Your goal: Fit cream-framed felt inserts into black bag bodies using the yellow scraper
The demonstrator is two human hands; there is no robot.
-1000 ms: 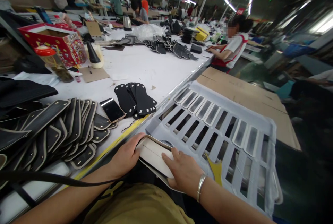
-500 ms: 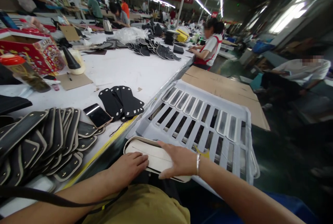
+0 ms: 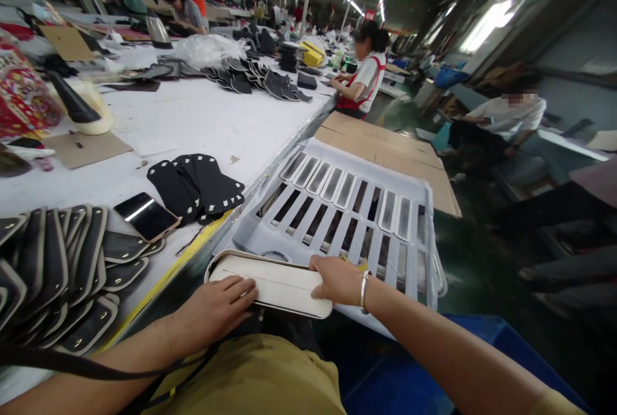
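A long cream bag piece (image 3: 277,279) with rounded ends, a raised dark-edged rim and a thin line along its middle lies between my hands, above my lap. My left hand (image 3: 226,302) rests its fingers over the left part and near edge; its thumb is hidden. My right hand (image 3: 337,281) grips the right end, fingers at the far rim and thumb on the cream face. Just beyond the piece is a grey slotted tray (image 3: 308,241) holding several white-edged strips (image 3: 318,177).
To the left lie several dark panels with pale edges (image 3: 53,261), a phone (image 3: 147,216) and black panels (image 3: 207,184) on the white table (image 3: 193,123). Cardboard (image 3: 385,151) lies behind the tray. A blue container (image 3: 400,370) stands at lower right. People work or sit farther off.
My view has swung to the right, shifting the scene left. My right hand has moved from spreading across the piece to gripping its right end, uncovering more of the cream face.
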